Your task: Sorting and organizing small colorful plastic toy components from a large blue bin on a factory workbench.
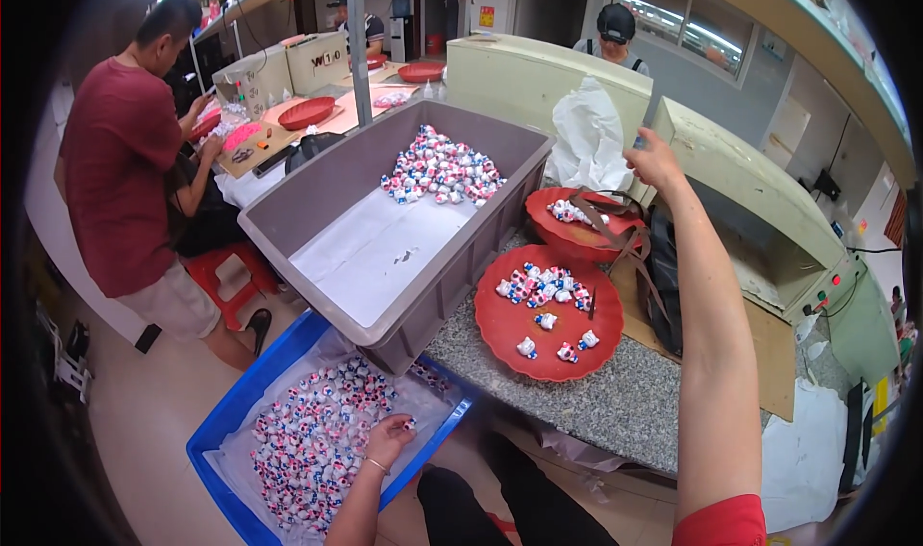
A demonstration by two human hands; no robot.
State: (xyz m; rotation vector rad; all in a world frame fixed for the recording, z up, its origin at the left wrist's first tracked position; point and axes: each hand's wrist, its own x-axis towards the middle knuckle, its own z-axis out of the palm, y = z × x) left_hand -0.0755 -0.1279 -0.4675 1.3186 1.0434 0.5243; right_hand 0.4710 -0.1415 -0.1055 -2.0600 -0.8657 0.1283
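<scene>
My left hand (pixel 388 440) is low over the blue crate (pixel 213 419), its fingers pinching a small figurine (pixel 411 425). Beneath it, the crate holds a heap of white, pink and blue figurines (pixel 312 440) on a pale liner. My right arm stretches far forward over the bench. My right hand (pixel 658 161) is raised beside crumpled white paper (pixel 588 137), fingers bent around a small bluish thing too small to name. Between my arms, a red scalloped tray (pixel 500 339) carries several figurines (pixel 546 286) and a thin dark stick (pixel 592 303).
A large grey bin (pixel 404 330) with more figurines (pixel 442 166) stands on the granite bench (pixel 577 411). Behind the front tray is another red tray (pixel 548 227), next to a black bag (pixel 663 277). Pale green machines (pixel 760 181) line the right. A person in dark red (pixel 125 161) stands left.
</scene>
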